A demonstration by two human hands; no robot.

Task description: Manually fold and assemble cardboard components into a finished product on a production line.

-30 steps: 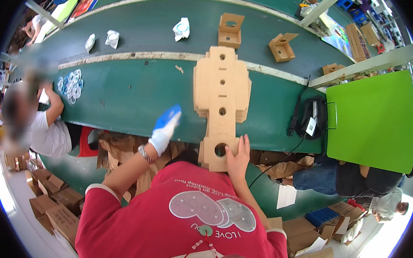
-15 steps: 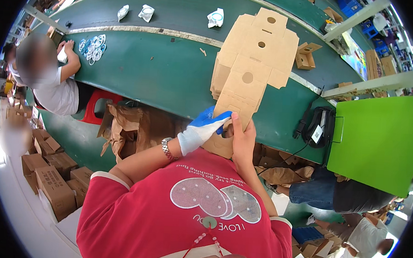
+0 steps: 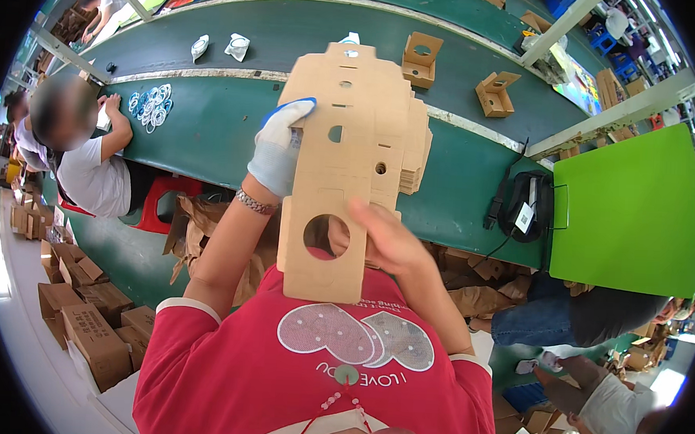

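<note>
Holding flat cardboard blank (image 3: 322,168) between my left hand (image 3: 275,146) and right hand (image 3: 389,239); lower end before my red shirt (image 3: 214,359), upper end overlapping stack of similar blanks (image 3: 417,142) on green bench (image 3: 218,143). Blank: plain brown, unfolded; upper part wider, lower part narrow strip. Holes: small near top, medium below, large round in lowest panel. Narrow slot between upper two. Left, gloved white and blue: grasping left edge. Right, bare: grasping right edge, partly visible through large hole. Open cardboard boxes (image 3: 495,99) beyond stack.
</note>
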